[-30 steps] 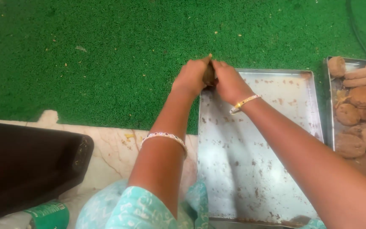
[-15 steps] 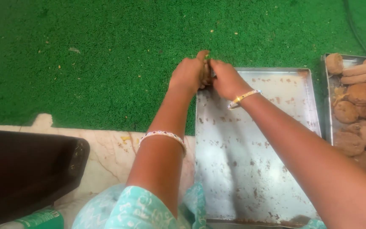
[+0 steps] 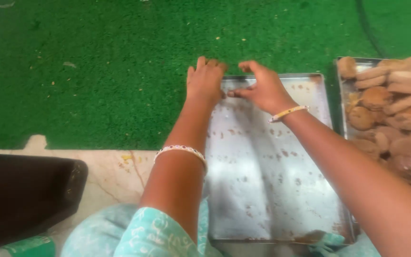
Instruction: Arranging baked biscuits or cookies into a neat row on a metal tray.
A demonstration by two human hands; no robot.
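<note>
This looks like a small home-style baking or food-making spot set up at floor level. A flat rectangular metal baking tray, speckled with brown crumbs, lies on green artificial turf matting, which meets a pale marble floor. Beside it a second metal tray is heaped with round brown baked biscuits.

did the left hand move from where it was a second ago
Yes. The left hand has opened flat on the far left corner of the metal tray, fingers over its rim onto the green mat.
</note>
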